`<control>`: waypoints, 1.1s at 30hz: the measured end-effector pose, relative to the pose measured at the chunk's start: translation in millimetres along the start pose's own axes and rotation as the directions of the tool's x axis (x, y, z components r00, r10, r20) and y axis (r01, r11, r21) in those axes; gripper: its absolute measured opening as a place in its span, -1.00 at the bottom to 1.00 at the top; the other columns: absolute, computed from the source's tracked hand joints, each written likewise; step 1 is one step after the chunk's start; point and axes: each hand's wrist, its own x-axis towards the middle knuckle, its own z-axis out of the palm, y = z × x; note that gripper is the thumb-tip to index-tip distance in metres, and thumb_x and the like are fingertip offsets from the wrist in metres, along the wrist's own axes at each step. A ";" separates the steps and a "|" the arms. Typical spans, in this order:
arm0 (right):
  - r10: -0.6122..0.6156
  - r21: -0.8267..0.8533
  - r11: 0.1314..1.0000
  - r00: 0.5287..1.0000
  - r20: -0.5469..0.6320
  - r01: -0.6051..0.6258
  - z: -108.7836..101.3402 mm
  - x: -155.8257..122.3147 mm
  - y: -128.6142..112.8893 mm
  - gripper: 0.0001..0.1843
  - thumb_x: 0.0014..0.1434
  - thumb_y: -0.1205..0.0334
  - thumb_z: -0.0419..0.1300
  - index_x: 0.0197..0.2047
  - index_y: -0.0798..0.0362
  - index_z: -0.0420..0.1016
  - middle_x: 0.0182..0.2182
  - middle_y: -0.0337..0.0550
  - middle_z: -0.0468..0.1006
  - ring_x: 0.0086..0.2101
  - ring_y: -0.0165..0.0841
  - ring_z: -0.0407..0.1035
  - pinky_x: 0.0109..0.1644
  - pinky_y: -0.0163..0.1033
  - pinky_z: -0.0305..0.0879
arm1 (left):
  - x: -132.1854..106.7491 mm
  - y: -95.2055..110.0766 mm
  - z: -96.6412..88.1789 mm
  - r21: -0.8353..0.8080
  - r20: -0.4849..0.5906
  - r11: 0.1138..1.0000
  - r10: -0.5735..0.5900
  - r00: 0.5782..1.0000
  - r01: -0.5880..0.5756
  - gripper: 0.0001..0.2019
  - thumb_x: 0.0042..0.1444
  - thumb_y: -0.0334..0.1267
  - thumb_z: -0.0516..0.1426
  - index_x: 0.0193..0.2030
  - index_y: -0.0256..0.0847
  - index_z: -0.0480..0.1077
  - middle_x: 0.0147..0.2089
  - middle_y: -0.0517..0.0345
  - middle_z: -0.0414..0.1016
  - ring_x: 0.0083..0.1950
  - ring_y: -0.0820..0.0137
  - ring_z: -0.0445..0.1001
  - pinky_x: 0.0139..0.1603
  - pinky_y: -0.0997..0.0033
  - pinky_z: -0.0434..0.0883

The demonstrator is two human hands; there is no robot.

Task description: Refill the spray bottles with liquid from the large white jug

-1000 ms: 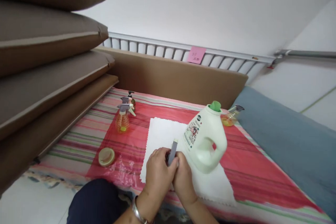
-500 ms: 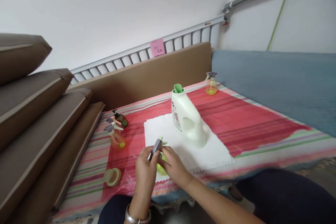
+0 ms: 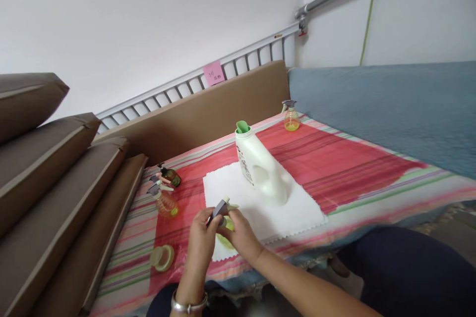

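Note:
My left hand (image 3: pixel 203 235) is closed round the grey spray head (image 3: pixel 219 209) of a small spray bottle, whose pale nozzle and trigger point up and to the right. Below it shows the bottle's body with yellow liquid (image 3: pixel 226 240), standing on a white cloth (image 3: pixel 217 185). My right hand (image 3: pixel 241 235) grips the bottle at its neck, just under the spray head; its fingertips partly hide the neck. Behind my hands stands a large white jug (image 3: pixel 262 168), uncapped, with a green spout (image 3: pixel 242 127) in its mouth.
Several bottles lie at the left, among them a clear spray bottle (image 3: pixel 165 204) and a dark pump bottle (image 3: pixel 171 176). A round pale cap (image 3: pixel 162 257) is nearer. Another spray bottle (image 3: pixel 291 120) stands far back. Brown cushions (image 3: pixel 63 151) are stacked left; a pink note (image 3: pixel 213 74) hangs behind.
The view has shifted slightly. The spray head in my left hand has tilted further to the right, while both hands stay on the bottle.

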 end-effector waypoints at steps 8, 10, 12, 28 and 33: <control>-0.025 0.006 1.000 0.999 0.027 0.025 5.0 -4.7 3.0 -0.71 0.05 0.22 0.24 -0.12 0.03 0.43 -0.20 -0.04 0.53 -0.13 -0.11 0.37 -0.05 -0.04 0.29 | 1.9 -8.4 -5.1 -0.062 0.068 0.998 -0.004 0.998 0.008 -0.81 -0.04 -0.24 0.15 -0.30 -0.23 0.52 -0.30 0.07 0.56 -0.21 0.25 0.48 -0.12 0.29 0.37; 0.010 -0.010 1.000 1.000 -0.007 -0.010 6.8 -5.1 3.3 -0.70 0.03 0.21 0.25 -0.13 0.07 0.42 -0.20 0.00 0.52 -0.15 -0.07 0.37 -0.07 0.00 0.29 | 0.7 -6.2 -4.7 -0.058 0.065 0.998 0.001 0.998 0.002 -0.82 -0.04 -0.25 0.15 -0.31 -0.22 0.52 -0.30 0.07 0.56 -0.22 0.26 0.48 -0.13 0.29 0.37; 0.029 -0.014 0.999 0.999 -0.021 -0.029 6.9 -5.6 2.8 -0.66 0.01 0.20 0.27 -0.12 0.10 0.41 -0.20 0.03 0.51 -0.15 -0.05 0.37 -0.08 0.01 0.30 | -0.2 -3.7 -4.6 -0.052 0.056 0.999 0.006 0.998 -0.003 -0.83 -0.04 -0.26 0.15 -0.32 -0.23 0.52 -0.31 0.07 0.55 -0.23 0.26 0.48 -0.13 0.29 0.37; -0.001 0.010 1.000 0.995 0.101 0.000 2.6 -2.5 5.4 -0.66 -0.01 0.33 0.28 -0.11 0.05 0.46 -0.19 -0.08 0.55 -0.13 -0.15 0.38 -0.04 -0.09 0.28 | -1.0 -12.2 -5.2 -0.102 0.041 0.995 -0.014 0.999 0.018 -0.85 -0.07 -0.26 0.17 -0.35 -0.23 0.52 -0.34 0.07 0.55 -0.24 0.25 0.47 -0.13 0.28 0.35; 0.044 -0.023 0.999 0.997 0.057 -0.043 4.3 -0.7 4.9 -0.68 -0.02 0.30 0.29 -0.14 0.07 0.46 -0.22 -0.02 0.55 -0.17 -0.11 0.39 -0.09 -0.04 0.29 | -0.8 -14.5 -4.2 -0.120 0.042 0.992 -0.029 0.999 0.033 -0.82 -0.06 -0.25 0.17 -0.31 -0.25 0.51 -0.31 0.03 0.56 -0.24 0.24 0.48 -0.13 0.28 0.35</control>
